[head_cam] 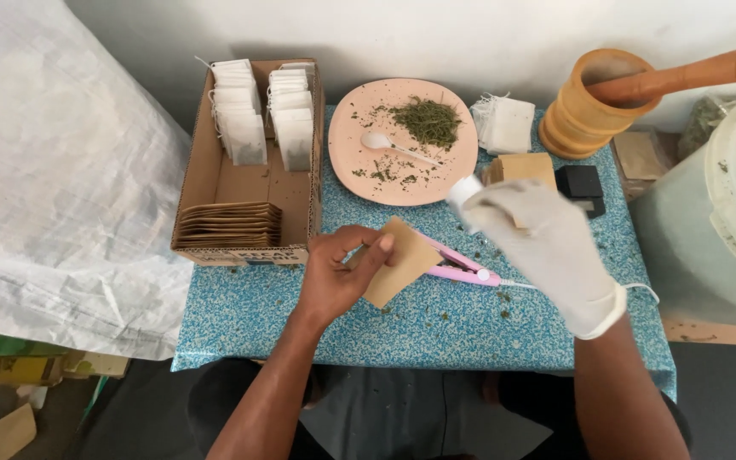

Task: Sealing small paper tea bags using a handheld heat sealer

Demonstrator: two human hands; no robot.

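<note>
My bare left hand [340, 268] pinches a small brown paper envelope [402, 260] above the blue speckled table [436, 324]. My right hand [543, 243], in a white glove, is raised just to its right and holds a small white tea bag [462, 194] at its fingertips. Under both hands lies a pink heat sealer [462, 264] with a white cord. Behind them a pink plate [402, 140] holds dried green herb [428, 119] and a white plastic spoon [381, 140].
A cardboard box [215, 179] at left holds rows of white tea bags [244, 111] and a stack of brown envelopes [230, 223]. A wooden mortar and pestle [594, 106], loose white bags [504, 123], brown envelopes [526, 166], a black object [579, 183] and a white bucket [726, 204] stand at right.
</note>
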